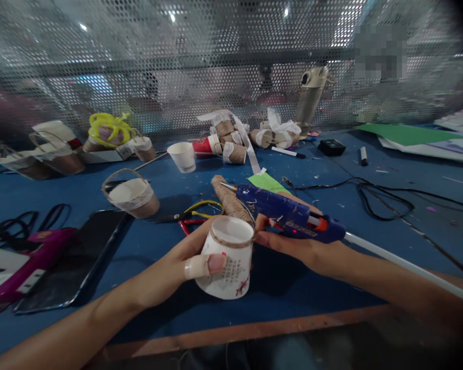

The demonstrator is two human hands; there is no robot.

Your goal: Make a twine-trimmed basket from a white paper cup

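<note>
My left hand (195, 254) is closed around a white paper cup (226, 277) printed with small writing and red blossoms. A tan plaster wraps the thumb, which presses on the cup's side. The cup's narrower end faces up, ringed by brown twine (231, 242). In my right hand (289, 244) is a blue hot glue gun (293, 210), its nozzle pointing left above the cup and a white glue stick (405, 264) trailing from its back. The right fingertips are at the twine beside the cup's rim. Just behind stands a roll of twine (229, 198), partly hidden by the cup and gun.
Scissors (177, 217) and pliers-like red and yellow handles (202, 208) lie behind my left hand. Left are a small basket (137, 198), a phone (81, 257) and a magenta tool (42, 252). Further back are cups, a bottle (310, 100) and a black cable (370, 192).
</note>
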